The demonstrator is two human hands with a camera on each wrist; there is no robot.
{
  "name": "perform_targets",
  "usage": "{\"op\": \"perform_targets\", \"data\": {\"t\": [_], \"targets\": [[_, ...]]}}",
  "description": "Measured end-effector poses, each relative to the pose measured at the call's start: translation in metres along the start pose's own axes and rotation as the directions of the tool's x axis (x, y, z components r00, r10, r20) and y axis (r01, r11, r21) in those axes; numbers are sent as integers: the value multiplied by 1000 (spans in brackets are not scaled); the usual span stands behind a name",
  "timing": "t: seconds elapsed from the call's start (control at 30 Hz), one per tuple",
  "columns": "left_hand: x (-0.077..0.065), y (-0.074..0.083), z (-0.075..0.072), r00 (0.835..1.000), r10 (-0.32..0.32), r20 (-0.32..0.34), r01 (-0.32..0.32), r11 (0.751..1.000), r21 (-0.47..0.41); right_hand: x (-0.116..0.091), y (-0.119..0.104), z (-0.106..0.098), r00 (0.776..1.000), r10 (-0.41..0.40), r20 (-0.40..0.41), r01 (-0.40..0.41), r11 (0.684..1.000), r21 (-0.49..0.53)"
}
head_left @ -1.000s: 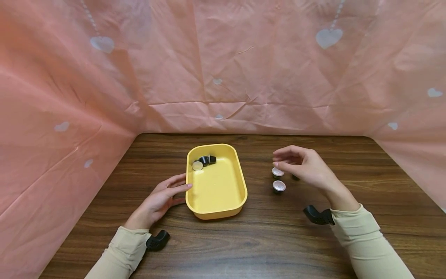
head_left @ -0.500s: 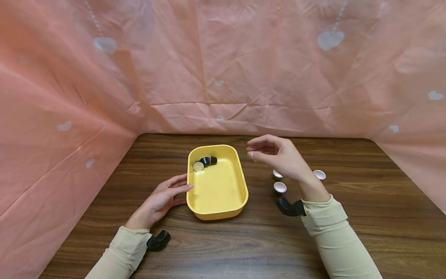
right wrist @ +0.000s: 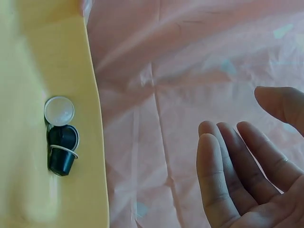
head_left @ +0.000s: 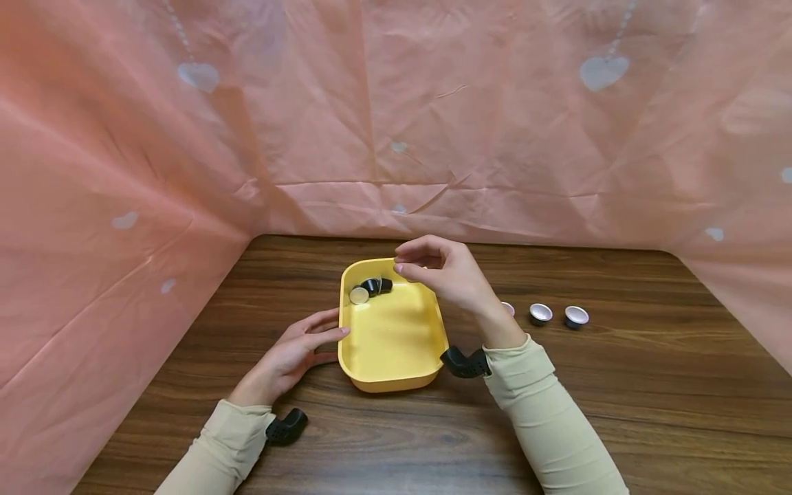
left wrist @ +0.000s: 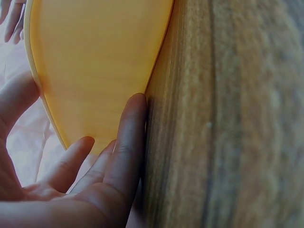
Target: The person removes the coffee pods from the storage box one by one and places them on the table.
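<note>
A yellow rectangular tub [head_left: 396, 385] stands on the wooden table. My left hand [head_left: 287, 361] lies along its left side; in the left wrist view, the fairly straight fingers [left wrist: 124, 142] touch the outer wall and the thumb reaches the rim. Over the tub's far right corner hovers my right hand [head_left: 442, 271], fingers loosely bent. The right wrist view shows its thumb apart from the fingers [right wrist: 213, 175], with nothing between them. Inside the tub's far left corner lie several coffee capsules [head_left: 369, 286], dark with pale lids, one lid up [right wrist: 59, 110].
Right of the tub, more capsules stand lid up on the table: one at the far right [head_left: 576, 317], another beside it [head_left: 540, 314], and one partly hidden behind the right wrist [head_left: 508, 309]. A pink cloth with white hearts [head_left: 433, 124] hangs behind the table [head_left: 643, 385].
My right hand has moved left from above the capsules to over the tub's far right corner, uncovering two capsules. My left hand has stayed at the tub. The whole view has shifted slightly.
</note>
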State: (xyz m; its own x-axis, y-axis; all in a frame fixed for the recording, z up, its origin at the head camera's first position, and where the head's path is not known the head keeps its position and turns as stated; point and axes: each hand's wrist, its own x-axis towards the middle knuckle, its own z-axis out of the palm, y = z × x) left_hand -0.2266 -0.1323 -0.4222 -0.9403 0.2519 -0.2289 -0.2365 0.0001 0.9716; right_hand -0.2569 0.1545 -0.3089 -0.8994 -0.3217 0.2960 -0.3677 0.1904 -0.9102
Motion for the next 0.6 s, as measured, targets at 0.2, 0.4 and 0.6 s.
{"op": "perform_targets", "data": {"t": [0.2, 0.4, 0.6], "targets": [[0, 0, 1, 1000, -1, -5, 1, 1000, 4, 1, 2, 4, 999, 34, -18, -34, 999, 9], [0, 0, 2, 1000, 2, -7, -2, 1000, -5, 1, 4, 4, 999, 45, -27, -44, 999, 27], [-1, 0, 2, 1000, 7, -4, -7, 1000, -5, 1, 5, 5, 998, 47, -35, -46, 999, 24]]}}
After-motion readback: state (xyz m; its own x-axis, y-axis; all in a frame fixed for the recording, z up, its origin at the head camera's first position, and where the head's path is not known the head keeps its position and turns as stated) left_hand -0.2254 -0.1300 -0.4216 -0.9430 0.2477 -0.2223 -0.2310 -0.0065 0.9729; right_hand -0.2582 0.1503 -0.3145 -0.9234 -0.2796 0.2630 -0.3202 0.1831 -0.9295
